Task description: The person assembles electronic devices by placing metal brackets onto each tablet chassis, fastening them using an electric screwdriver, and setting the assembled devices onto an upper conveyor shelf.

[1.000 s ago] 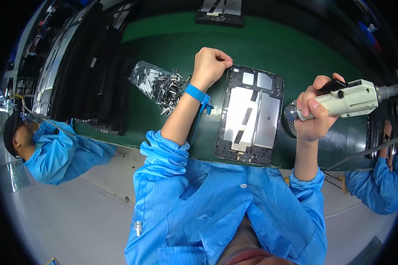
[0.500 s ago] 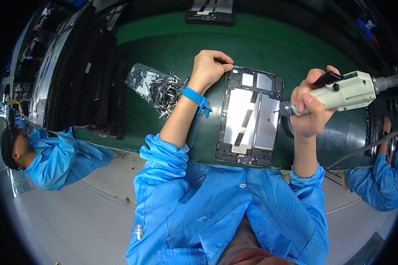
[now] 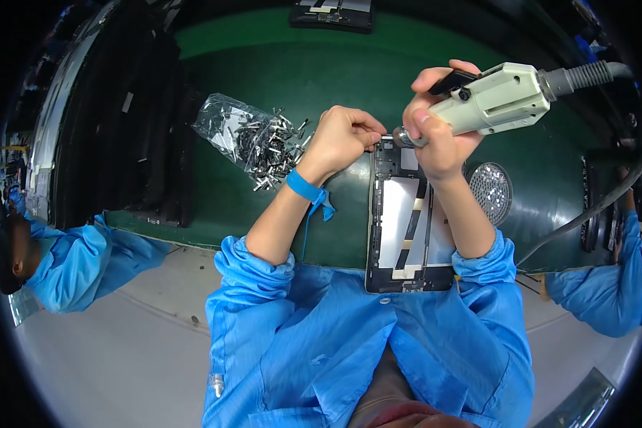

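An opened tablet [image 3: 398, 228] with silver plates and black strips lies upright in front of me, its lower edge close to my blue smock. My left hand [image 3: 341, 143], wearing a blue wrist strap, has thumb and forefinger pinched at the tablet's upper left corner; a small silvery bit shows at the fingertips, too small to name. Gripped in my right hand [image 3: 439, 139] is a cream-coloured power screwdriver [image 3: 503, 96] with a black lever. Its nose points left, at that same corner by my left fingertips; the tip is hidden.
A clear plastic bag [image 3: 217, 121] spills many small metal parts [image 3: 267, 150] left of my left hand. Right of the tablet stands a round dish [image 3: 510, 192] of tiny shiny pieces. Dark panels [image 3: 132, 143] stand stacked at left. Another opened tablet [image 3: 332, 18] lies at the back. A grey cable [image 3: 610, 196] hangs at right.
My right hand has swung the screwdriver up and left, from the tablet's right side to its upper left corner. The tablet has shifted toward me and slightly right; the round dish is now uncovered.
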The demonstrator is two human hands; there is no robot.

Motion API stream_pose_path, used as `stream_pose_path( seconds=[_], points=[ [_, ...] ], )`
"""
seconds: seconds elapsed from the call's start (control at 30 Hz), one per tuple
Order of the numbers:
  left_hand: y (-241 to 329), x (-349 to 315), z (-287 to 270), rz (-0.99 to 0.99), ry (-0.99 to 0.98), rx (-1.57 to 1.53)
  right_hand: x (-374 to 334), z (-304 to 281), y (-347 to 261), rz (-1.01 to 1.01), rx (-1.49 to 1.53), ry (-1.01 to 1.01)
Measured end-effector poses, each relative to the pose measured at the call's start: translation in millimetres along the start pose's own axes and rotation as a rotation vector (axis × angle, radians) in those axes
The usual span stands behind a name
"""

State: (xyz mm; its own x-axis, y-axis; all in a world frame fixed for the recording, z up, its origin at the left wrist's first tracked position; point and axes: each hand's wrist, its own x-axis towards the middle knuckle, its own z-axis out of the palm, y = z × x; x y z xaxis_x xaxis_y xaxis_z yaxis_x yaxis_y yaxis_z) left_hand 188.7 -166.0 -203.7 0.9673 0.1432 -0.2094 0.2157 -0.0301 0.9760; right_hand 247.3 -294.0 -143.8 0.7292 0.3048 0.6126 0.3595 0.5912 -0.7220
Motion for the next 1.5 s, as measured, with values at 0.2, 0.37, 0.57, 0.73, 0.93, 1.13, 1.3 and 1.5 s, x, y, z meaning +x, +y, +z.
stream_pose_path(
  seconds=[0.2,0.37,0.57,0.73,0.93,1.13,1.3,1.5],
  points=[
    [-11.0,5.4,-6.1,0.032,-0.062,-0.081,-8.1,2.8,14.8,0.062,-0.018,0.008],
    [-8.5,6.1,-9.2,0.027,-0.070,-0.084,-11.4,-0.4,22.1,0.072,-0.050,-0.023],
    [-6.1,7.6,-10.7,0.012,-0.075,-0.082,-14.4,-1.0,27.5,0.103,-0.066,-0.018],
    [-6.7,7.2,-11.3,0.011,-0.077,-0.074,-14.9,-1.3,29.0,0.098,-0.066,-0.030],
    [-5.3,6.4,-11.6,-0.004,-0.079,-0.065,-17.2,-1.1,28.4,0.115,-0.064,-0.023],
    [-4.9,6.7,-13.3,0.002,-0.084,-0.083,-17.7,2.2,29.5,0.092,-0.116,-0.040],
    [-3.8,8.0,-15.7,0.020,-0.079,-0.077,-20.2,8.2,30.6,0.111,-0.214,-0.029],
    [0.0,6.3,-14.3,-0.001,-0.072,-0.067,-24.8,6.9,31.0,0.112,-0.227,-0.048]
  ],
)
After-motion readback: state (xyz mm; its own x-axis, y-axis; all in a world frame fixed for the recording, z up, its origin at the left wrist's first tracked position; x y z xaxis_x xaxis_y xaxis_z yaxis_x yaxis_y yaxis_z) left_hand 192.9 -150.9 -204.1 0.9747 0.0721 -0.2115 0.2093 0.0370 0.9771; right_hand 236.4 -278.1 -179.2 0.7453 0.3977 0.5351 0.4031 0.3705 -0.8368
